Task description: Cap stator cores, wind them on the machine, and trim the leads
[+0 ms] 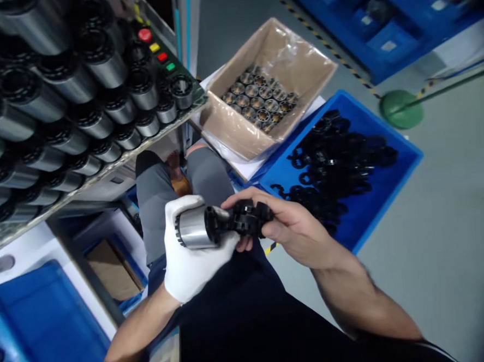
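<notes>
One held cylinder [193, 229] (two hands [190, 266] [300, 229])

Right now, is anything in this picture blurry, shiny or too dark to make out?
Head view: bright glare on the plastic liner and a highlight on the metal cylinder in the left hand; head view: black parts in the blue bin merge into a dark heap; head view: the upper-left cylinders look blurred.

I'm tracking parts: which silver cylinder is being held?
The silver cylinder in the white-gloved left hand; the other cylinders sit in rows on the bench.
</notes>
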`<action>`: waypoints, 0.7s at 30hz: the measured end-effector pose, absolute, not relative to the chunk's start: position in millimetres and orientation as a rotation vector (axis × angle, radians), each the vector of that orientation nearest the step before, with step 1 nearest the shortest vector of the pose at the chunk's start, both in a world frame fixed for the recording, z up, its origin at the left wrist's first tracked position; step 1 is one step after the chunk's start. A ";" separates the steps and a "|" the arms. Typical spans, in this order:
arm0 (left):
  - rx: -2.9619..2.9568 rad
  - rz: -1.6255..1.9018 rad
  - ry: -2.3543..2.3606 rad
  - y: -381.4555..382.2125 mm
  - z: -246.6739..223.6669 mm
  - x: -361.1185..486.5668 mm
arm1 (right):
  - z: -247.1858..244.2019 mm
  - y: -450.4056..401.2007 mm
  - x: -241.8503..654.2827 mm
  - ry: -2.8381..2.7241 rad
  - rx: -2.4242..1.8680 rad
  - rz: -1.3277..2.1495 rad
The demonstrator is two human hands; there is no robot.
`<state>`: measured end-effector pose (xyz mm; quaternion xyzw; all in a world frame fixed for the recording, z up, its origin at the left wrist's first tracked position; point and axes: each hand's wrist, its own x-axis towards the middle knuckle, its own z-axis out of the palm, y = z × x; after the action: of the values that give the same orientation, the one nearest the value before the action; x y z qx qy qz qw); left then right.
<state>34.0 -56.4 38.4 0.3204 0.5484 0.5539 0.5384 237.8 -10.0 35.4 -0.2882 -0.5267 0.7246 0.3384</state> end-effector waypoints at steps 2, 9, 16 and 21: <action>0.759 1.381 1.390 -62.5 40.4 32.1 | 33.5 -9.2 227.7 -1.367 -0.756 1.884; 0.671 1.653 1.489 -86.5 40.8 30.4 | 24.8 -23.7 195.2 -1.484 -0.770 1.645; 0.618 1.648 1.336 -104.5 46.2 12.9 | 34.4 -15.9 162.5 -1.654 -0.636 1.067; 0.238 1.688 1.338 -109.6 41.7 3.8 | 54.7 10.7 137.0 -1.805 -0.650 1.149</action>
<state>3.8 -109.6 41.7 0.0969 0.5456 0.6882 0.4683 137.0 10.7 54.7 -0.2616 -0.7259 0.4620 0.4373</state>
